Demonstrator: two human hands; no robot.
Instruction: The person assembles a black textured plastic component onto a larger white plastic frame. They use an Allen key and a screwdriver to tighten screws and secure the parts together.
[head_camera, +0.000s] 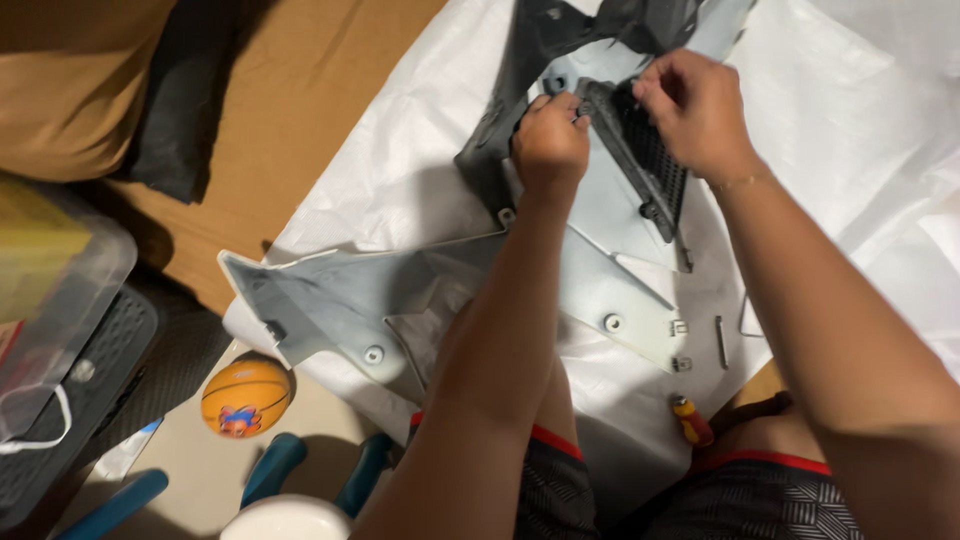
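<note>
Head view: I saw both hands on a grey plastic panel (600, 210) lying on a white sheet (860, 130) on the floor. Left hand (549, 140) was curled tight, fingertips pinching the edge of the black mesh grille (650, 150) fixed to the panel. Right hand (697, 108) pinched the grille's upper end. I judged the panel light, stiff but flexy, thin tabs likely brittle; best held by thick edges near the screw bosses. A red-handled screwdriver (692, 420) lay by the knees, an orange ball (246, 397) well apart.
</note>
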